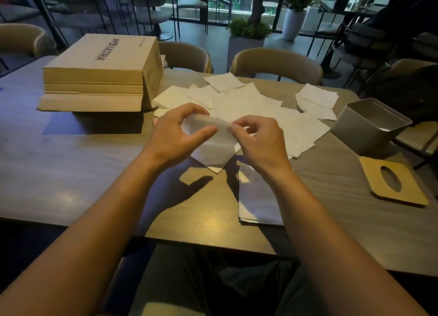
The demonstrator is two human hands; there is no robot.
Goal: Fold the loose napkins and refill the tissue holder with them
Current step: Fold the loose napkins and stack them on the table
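A white napkin (214, 147) is held up over the table, its lower corner hanging toward the tabletop. My left hand (176, 133) pinches its upper left edge and my right hand (257, 139) pinches its upper right edge. Behind it, several loose white napkins (246, 102) lie scattered across the table. A flat stack of folded napkins (258, 197) rests near the front edge, partly under my right forearm. The grey tissue holder (366, 126) stands open at the right, and its wooden lid (393, 185) with an oval slot lies beside it.
A cardboard box (102, 71) sits at the back left of the wooden table (71, 161). Beige chairs (276, 63) stand along the far side. Two more napkins (315, 100) lie near the holder. Potted plants and other furniture stand beyond.
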